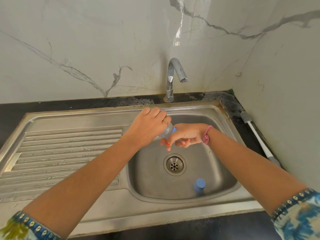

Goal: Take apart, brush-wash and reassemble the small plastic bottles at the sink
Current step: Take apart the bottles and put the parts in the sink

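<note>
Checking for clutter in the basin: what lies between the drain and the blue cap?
In the head view, only bare steel sink floor lies between the drain and the blue cap.

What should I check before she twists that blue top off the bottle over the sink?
1. Left hand grips the small bottle: ok.
2. Right hand is on the blue top: ok, though how the fingers sit is hidden.
3. Bottle is over the sink basin: ok.
4. Tap is running: not ok, no water shows.
5. Brush is within reach on the right counter: ok.
6. Loose blue cap in the basin is clear of the drain: ok.
</note>
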A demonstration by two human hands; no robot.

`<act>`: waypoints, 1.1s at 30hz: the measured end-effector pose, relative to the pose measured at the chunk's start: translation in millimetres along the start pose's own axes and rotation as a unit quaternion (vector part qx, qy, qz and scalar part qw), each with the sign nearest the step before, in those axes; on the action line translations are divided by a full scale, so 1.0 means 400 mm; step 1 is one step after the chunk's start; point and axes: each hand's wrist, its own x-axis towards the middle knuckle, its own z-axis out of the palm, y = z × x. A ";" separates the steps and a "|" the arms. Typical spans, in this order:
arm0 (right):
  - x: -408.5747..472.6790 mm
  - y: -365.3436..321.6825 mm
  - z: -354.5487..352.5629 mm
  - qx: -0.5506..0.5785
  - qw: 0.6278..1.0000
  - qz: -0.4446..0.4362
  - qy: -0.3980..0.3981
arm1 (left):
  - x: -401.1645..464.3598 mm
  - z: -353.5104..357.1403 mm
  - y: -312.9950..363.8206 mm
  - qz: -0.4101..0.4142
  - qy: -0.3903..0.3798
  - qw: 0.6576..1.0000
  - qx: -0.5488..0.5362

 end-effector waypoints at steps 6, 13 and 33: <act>0.007 -0.009 0.024 -0.101 0.991 -0.014 0.088 | -0.004 0.019 -0.001 -0.009 -0.030 0.998 -0.050; 0.020 -0.022 0.038 -0.251 0.936 -0.070 0.236 | 0.019 0.003 -0.015 -0.057 -0.077 0.991 -0.094; -0.038 -0.043 -0.053 -0.156 0.983 -0.076 0.054 | -0.008 -0.013 -0.067 -0.210 -0.400 0.692 -0.563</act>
